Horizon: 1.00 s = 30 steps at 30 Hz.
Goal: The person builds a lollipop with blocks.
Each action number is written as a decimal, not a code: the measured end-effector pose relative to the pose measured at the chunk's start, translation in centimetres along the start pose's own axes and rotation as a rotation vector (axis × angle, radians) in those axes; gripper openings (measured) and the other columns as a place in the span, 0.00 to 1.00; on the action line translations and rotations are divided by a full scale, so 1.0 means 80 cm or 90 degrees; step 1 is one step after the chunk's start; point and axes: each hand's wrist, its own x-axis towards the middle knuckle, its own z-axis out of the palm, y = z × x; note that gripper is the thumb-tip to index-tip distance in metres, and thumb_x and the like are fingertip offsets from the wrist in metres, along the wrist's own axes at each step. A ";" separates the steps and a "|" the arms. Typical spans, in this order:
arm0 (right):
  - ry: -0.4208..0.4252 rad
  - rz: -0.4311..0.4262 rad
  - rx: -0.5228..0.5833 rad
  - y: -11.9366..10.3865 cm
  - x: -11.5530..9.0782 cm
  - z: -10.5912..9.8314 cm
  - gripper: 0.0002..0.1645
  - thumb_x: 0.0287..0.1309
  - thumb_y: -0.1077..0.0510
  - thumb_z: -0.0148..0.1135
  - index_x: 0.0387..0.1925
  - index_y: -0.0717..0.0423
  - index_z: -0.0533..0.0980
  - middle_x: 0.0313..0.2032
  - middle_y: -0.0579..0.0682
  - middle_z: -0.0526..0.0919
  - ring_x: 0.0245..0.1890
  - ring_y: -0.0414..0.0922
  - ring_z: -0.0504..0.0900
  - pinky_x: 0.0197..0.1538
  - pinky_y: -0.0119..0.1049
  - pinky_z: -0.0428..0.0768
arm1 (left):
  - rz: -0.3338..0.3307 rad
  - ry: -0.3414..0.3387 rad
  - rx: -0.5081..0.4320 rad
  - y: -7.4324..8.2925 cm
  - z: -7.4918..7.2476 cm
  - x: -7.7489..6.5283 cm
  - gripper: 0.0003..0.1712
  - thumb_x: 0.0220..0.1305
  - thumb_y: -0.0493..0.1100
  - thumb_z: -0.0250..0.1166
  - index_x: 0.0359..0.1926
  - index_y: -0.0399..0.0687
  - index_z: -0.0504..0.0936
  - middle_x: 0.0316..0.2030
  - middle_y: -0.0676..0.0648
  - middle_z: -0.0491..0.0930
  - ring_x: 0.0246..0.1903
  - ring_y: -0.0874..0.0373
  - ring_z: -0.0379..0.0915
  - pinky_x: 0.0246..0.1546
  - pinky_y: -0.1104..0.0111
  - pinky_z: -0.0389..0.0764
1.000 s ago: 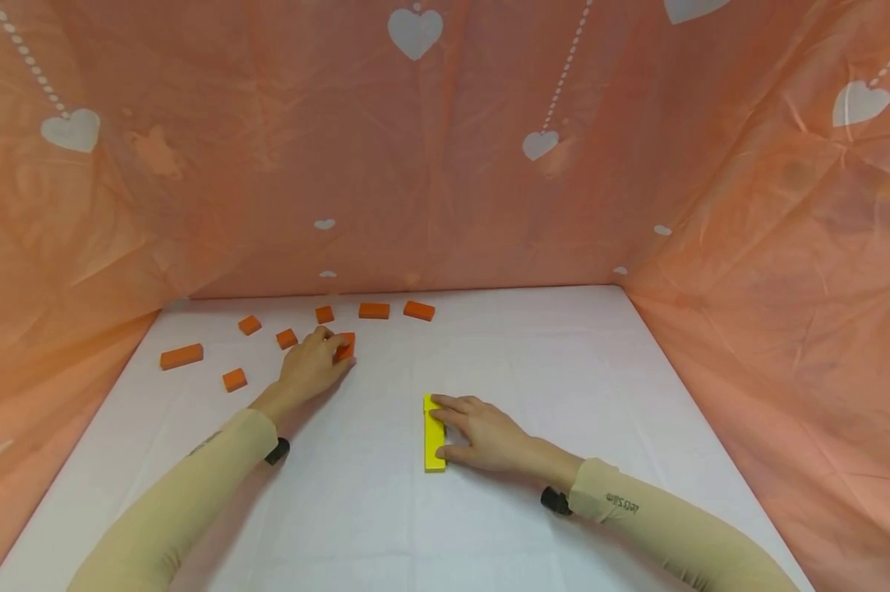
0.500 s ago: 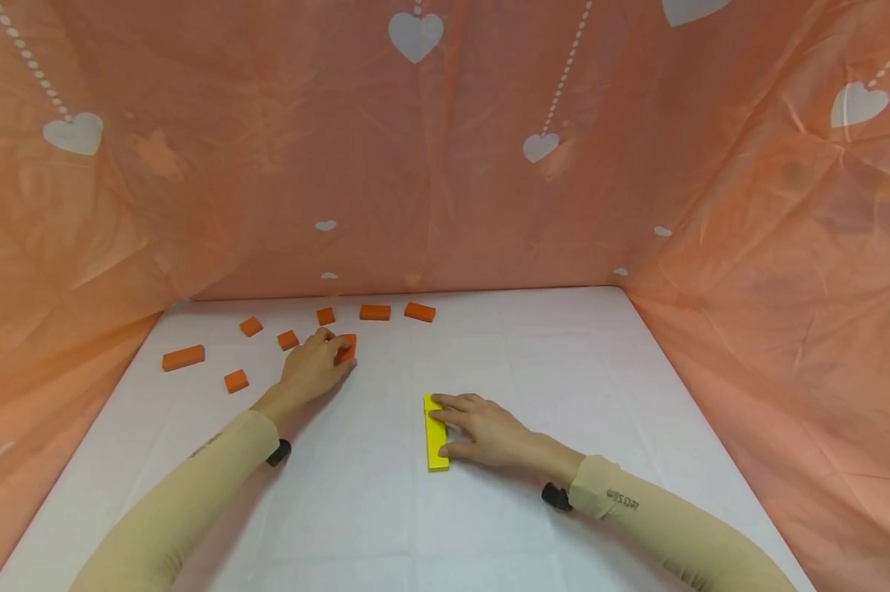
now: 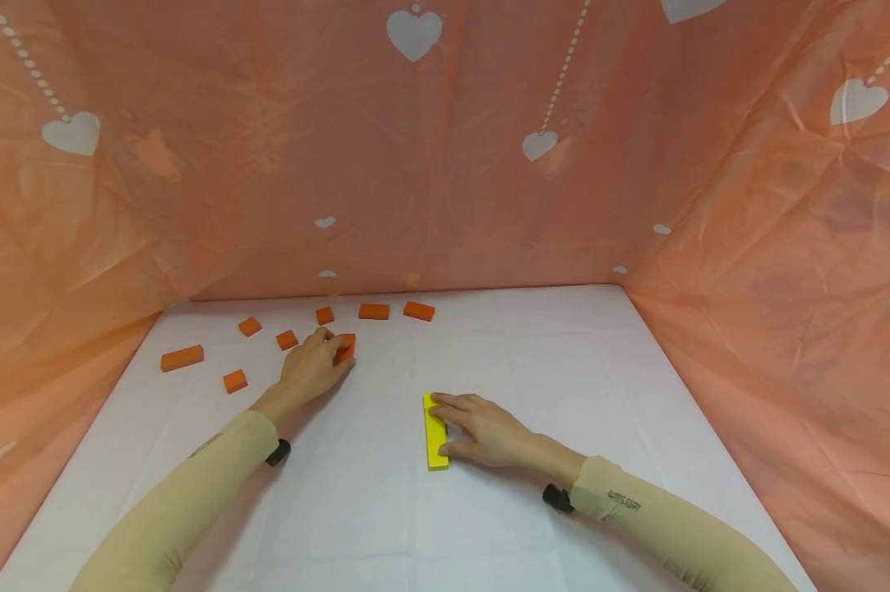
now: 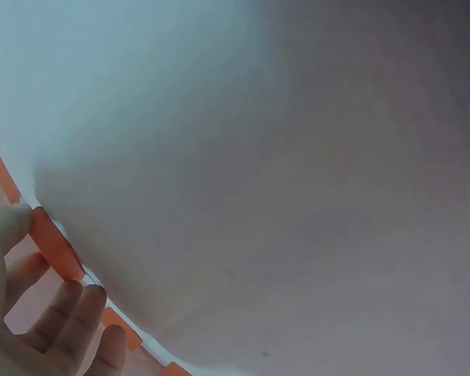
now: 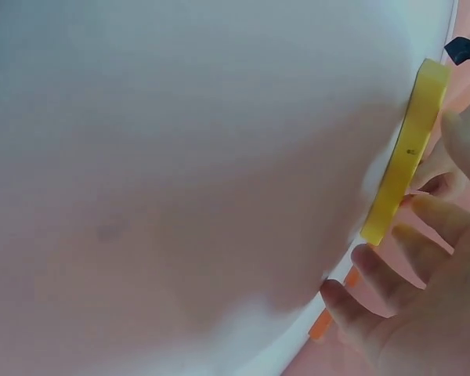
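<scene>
Left hand pinches orange block, ten o'clock from yellow block; right hand, fingers spread, touches yellow block, likely steadying it.

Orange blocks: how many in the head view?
8: one block in the left hand, three farther back, straight beyond it or rightward, and four to its left. The hand may hide more.
</scene>
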 end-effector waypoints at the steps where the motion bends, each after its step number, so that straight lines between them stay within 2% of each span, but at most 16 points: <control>1: 0.002 0.004 0.008 0.000 -0.001 0.000 0.40 0.70 0.40 0.65 0.76 0.52 0.68 0.79 0.47 0.62 0.76 0.51 0.64 0.75 0.52 0.66 | 0.000 0.001 0.000 -0.001 0.000 0.000 0.27 0.71 0.50 0.68 0.62 0.36 0.80 0.56 0.31 0.75 0.34 0.46 0.76 0.29 0.58 0.79; 5: 0.004 0.022 0.029 0.000 -0.003 0.000 0.41 0.70 0.39 0.65 0.76 0.51 0.67 0.79 0.46 0.61 0.77 0.50 0.63 0.76 0.50 0.65 | 0.000 0.001 0.000 -0.002 0.001 0.001 0.27 0.71 0.50 0.68 0.62 0.37 0.81 0.56 0.31 0.75 0.33 0.47 0.75 0.29 0.59 0.78; 11: -0.002 0.030 0.015 0.001 -0.003 0.003 0.41 0.69 0.38 0.65 0.76 0.50 0.69 0.79 0.45 0.61 0.76 0.50 0.63 0.76 0.50 0.65 | -0.005 -0.005 -0.014 0.002 -0.001 -0.002 0.27 0.71 0.49 0.68 0.63 0.36 0.80 0.56 0.32 0.75 0.37 0.45 0.76 0.32 0.58 0.80; 23: 0.002 0.033 0.025 0.001 -0.004 0.005 0.41 0.68 0.39 0.66 0.75 0.50 0.69 0.79 0.45 0.61 0.76 0.49 0.64 0.76 0.49 0.66 | -0.022 -0.018 -0.134 -0.002 0.002 -0.003 0.25 0.71 0.39 0.65 0.64 0.29 0.78 0.54 0.30 0.72 0.44 0.41 0.76 0.50 0.49 0.82; 28: 0.001 0.034 0.024 0.001 -0.004 0.003 0.41 0.68 0.39 0.66 0.75 0.50 0.69 0.79 0.45 0.61 0.76 0.49 0.63 0.76 0.48 0.66 | -0.015 -0.015 -0.173 -0.003 0.002 -0.003 0.24 0.71 0.37 0.63 0.64 0.31 0.80 0.54 0.30 0.72 0.43 0.42 0.75 0.48 0.51 0.81; 30: 0.000 0.034 0.025 0.001 -0.004 0.003 0.41 0.68 0.39 0.66 0.75 0.51 0.69 0.79 0.45 0.61 0.76 0.49 0.63 0.76 0.48 0.66 | 0.000 -0.009 -0.186 -0.001 0.002 -0.003 0.23 0.71 0.37 0.64 0.64 0.32 0.80 0.53 0.31 0.74 0.43 0.43 0.75 0.47 0.52 0.81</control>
